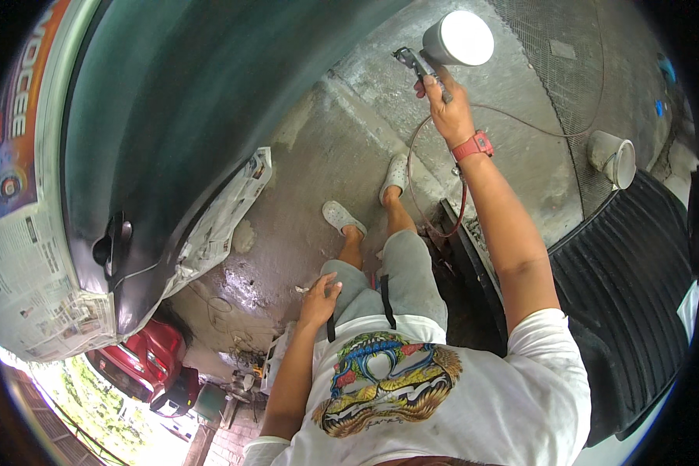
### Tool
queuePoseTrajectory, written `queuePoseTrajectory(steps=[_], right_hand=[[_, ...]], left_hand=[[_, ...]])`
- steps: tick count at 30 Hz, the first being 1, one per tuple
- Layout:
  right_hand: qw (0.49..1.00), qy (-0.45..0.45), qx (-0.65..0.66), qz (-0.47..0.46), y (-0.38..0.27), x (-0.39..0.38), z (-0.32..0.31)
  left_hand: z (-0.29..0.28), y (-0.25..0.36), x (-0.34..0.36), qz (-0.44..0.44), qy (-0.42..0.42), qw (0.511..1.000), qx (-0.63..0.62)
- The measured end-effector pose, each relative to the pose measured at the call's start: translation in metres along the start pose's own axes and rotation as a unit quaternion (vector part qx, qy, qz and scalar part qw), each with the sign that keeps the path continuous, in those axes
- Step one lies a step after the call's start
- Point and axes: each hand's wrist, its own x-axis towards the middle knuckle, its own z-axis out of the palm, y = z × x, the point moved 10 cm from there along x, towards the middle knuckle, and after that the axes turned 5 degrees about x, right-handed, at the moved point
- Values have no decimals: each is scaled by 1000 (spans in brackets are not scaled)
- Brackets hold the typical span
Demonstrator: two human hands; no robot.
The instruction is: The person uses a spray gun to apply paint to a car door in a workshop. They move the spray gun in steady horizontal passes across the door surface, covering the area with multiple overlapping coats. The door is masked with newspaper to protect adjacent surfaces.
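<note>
Spray gun point(412, 62), with its white cup point(467, 39), is out ahead of the person from where I stand, above the wet-looking grey floor point(303, 171) and apart from the dark green car panel point(210, 93); the right hand point(449, 109) has it, fingers closed around the metal grip; the left hand point(318, 301) hangs low by the grey shorts point(346, 287), fingers loosely curled and part open, with nothing that I can make out in it; whether it brushes the cloth I cannot tell.

The gun looks stiff and fairly solid to me, and I'd guess it is top-heavy, the wide cup wanting to tip the wrist; how full that cup is I can't see; the smooth metal may turn slippery if wet, so the grip is the place to hold, clear of the nozzle and cup; the thin reddish hose point(414, 175) loops near the forearm and would likely tug a little; newspaper point(221, 213) lines the panel's edge, thin and easily torn, I'd say.
</note>
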Motion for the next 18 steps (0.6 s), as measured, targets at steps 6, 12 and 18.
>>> queuePoseTrajectory(steps=[6,12,18], right_hand=[[999,34,-24,10,21,64,-57],[996,90,-20,13,35,115,-97],[986,164,-38,12,59,145,-122]], left_hand=[[3,-1,-6,-35,7,999,3],[14,-15,-11,-62,8,998,-6],[18,0,-5,-56,3,998,-39]])
